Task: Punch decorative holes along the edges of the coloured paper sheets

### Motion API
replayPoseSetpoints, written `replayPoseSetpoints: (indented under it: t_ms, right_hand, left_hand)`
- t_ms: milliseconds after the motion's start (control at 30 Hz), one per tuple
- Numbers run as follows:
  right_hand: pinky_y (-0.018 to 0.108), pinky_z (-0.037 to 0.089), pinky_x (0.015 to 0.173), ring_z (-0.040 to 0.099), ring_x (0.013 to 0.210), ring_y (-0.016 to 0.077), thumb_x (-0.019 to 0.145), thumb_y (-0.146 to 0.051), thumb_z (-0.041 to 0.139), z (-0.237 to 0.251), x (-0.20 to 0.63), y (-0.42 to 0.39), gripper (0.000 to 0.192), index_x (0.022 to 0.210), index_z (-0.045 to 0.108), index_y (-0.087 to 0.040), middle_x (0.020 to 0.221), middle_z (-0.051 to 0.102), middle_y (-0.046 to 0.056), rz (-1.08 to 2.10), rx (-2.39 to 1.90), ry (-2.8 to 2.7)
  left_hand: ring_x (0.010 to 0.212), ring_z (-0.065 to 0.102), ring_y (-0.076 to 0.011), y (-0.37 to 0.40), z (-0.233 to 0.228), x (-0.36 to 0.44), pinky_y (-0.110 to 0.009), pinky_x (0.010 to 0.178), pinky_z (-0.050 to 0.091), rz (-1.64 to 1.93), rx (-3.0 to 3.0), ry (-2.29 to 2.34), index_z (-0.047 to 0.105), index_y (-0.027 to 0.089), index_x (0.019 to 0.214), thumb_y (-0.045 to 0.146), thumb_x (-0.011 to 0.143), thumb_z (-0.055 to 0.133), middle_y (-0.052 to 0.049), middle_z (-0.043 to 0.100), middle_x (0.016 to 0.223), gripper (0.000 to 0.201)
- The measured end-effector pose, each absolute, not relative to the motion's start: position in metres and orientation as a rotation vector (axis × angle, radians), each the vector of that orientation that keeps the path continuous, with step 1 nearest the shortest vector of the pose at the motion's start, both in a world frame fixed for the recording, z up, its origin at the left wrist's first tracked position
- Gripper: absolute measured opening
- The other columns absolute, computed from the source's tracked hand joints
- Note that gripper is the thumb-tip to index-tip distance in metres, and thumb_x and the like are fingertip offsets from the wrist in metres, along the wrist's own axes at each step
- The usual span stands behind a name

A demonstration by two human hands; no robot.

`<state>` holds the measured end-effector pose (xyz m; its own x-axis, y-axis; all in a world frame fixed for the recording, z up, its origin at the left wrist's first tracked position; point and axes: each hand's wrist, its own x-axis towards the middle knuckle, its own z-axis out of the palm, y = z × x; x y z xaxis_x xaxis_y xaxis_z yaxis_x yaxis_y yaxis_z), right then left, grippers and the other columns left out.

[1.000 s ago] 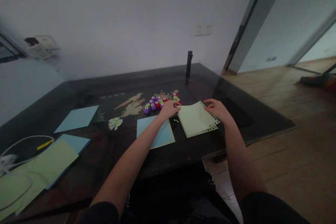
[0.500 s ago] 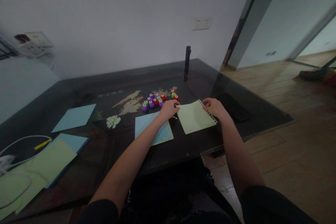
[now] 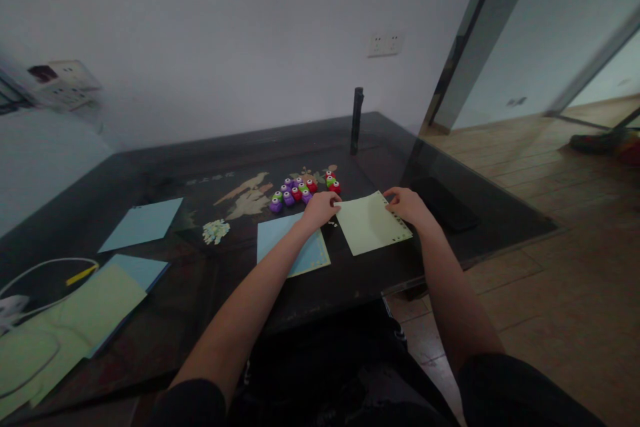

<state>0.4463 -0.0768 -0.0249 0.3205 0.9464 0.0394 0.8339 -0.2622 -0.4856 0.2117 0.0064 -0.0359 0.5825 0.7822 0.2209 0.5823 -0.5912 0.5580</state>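
A pale green sheet of paper (image 3: 367, 225) with a row of small holes along its right edge lies between my hands. My left hand (image 3: 321, 210) pinches its upper left corner, fingers closed. At the upper right corner, by the holes, the bent fingers of my right hand (image 3: 406, 205) close on the same sheet. Beneath my left forearm is a light blue sheet (image 3: 313, 255) with small yellowish marks near its lower right edge. Just beyond my left hand sit several small purple, red and green craft punches (image 3: 296, 193) with round white tops.
A pile of tiny paper bits (image 3: 216, 231) lies left of centre. Further left are a blue sheet (image 3: 143, 225), stacked green and blue paper (image 3: 107, 300) and a white cable (image 3: 45, 261). A black cylinder (image 3: 356, 121) stands at the back; a dark flat object (image 3: 445, 205) lies right.
Both hands keep hold of the green sheet and have barely moved. Its right edge has shifted very slightly left. Everything else looks the same.
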Motion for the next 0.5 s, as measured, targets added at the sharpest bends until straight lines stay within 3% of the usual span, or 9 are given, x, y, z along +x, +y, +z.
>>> replayPoseSetpoints:
  t_ms: [500]
  right_hand:
    - [0.028, 0.041, 0.061, 0.06, 0.071, 0.0183, 0.068, -0.016, 0.065, -0.0282, 0.4429, -0.0796, 0.03, 0.097, 0.068, -0.021, 0.079, 0.066, 0.004, 0.266, -2.203, -1.593]
  left_hand:
    - [0.072, 0.059, -0.0163, 0.0074, -0.0392, 0.2119, -0.026, 0.07, 0.047, 0.599, 2.476, 1.083, 0.07, 0.017, 0.088, 0.012, 0.071, 0.062, -0.004, 0.066, 0.08, 0.02]
